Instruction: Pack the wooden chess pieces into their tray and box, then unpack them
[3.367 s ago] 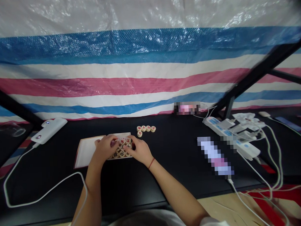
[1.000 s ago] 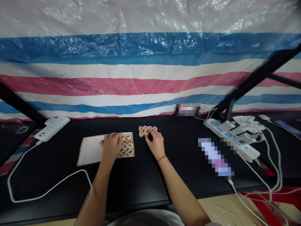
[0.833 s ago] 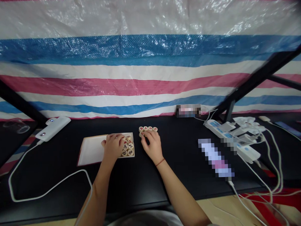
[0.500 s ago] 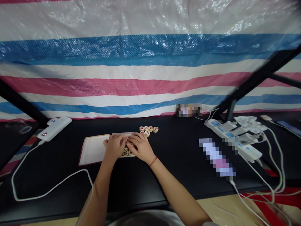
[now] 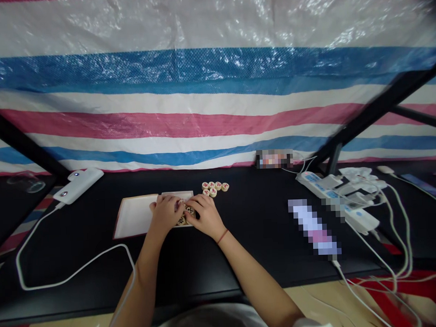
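Observation:
An open box (image 5: 177, 195) holds round wooden Chinese chess pieces (image 5: 181, 221) with dark characters. Its white-lined lid (image 5: 134, 216) lies folded out to the left. My left hand (image 5: 165, 213) is bent over the box's left part, fingers curled on a piece that is mostly hidden. From the right, my right hand (image 5: 206, 216) reaches over the box's side, with thumb and fingers closed about a dark-lettered piece (image 5: 190, 211). Just beyond it, several red-lettered pieces (image 5: 212, 185) lie grouped on the black table (image 5: 256, 229).
A white device (image 5: 79, 185) with a cable lies at left. On the right are a blurred-out phone (image 5: 315, 227), a power strip (image 5: 333, 197) with plugs and loose white cables. A striped plastic sheet (image 5: 202, 121) hangs behind the table.
Both hands stay over the box, with small finger movements. My right fingers have shifted slightly, and a dark-lettered piece shows more plainly between the hands. The red-lettered group looks the same.

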{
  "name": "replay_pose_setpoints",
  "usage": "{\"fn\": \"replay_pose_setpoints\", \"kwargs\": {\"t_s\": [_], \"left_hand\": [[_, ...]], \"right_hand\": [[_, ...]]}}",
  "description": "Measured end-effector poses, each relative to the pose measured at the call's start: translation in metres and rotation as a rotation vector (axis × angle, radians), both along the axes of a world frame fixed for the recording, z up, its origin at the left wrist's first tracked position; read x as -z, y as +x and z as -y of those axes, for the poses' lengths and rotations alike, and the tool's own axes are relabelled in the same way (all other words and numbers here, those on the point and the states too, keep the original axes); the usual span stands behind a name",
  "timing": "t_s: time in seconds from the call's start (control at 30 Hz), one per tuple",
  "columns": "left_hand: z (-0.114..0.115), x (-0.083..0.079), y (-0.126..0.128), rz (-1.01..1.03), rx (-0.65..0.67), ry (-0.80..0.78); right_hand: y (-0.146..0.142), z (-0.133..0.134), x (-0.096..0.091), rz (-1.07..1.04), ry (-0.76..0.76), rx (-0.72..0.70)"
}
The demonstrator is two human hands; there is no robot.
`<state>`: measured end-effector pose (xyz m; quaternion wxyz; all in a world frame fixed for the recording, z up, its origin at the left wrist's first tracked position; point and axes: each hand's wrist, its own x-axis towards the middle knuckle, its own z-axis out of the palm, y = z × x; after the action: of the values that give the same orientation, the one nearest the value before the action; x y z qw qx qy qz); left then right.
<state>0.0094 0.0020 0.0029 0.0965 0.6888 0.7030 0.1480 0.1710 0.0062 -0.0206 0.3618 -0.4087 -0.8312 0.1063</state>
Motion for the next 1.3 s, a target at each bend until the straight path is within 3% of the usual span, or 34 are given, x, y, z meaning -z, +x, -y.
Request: {"fn": "replay_pose_setpoints", "kwargs": {"t_s": [0.1, 0.2, 0.4, 0.5, 0.67, 0.77, 1.0, 1.3], "left_hand": [[0.000, -0.004, -0.001, 0.064, 0.003, 0.010], [-0.001, -0.005, 0.000, 0.157, 0.005, 0.125], [-0.001, -0.003, 0.009, 0.479, 0.187, 0.251], [-0.001, 0.000, 0.012, 0.594, 0.174, 0.254], [-0.004, 0.006, 0.008, 0.695, 0.051, 0.392], [-0.007, 0.008, 0.005, 0.720, 0.004, 0.444], [-0.010, 0.012, 0.005, 0.720, 0.070, 0.517], [-0.001, 0.006, 0.020, 0.599, 0.137, 0.422]], "right_hand": [[0.001, 0.000, 0.000, -0.030, 0.000, 0.005], [0.002, 0.000, -0.003, -0.068, 0.023, 0.059], [0.004, 0.005, -0.008, -0.162, 0.038, 0.119], [0.011, 0.003, -0.007, -0.244, 0.028, 0.161], [0.052, -0.014, 0.001, -0.464, -0.083, 0.462], [0.076, -0.023, 0.007, -0.384, -0.164, 0.592], [0.076, -0.023, 0.019, -0.093, -0.183, 0.536], [0.075, -0.025, 0.023, -0.081, -0.164, 0.460]]}}
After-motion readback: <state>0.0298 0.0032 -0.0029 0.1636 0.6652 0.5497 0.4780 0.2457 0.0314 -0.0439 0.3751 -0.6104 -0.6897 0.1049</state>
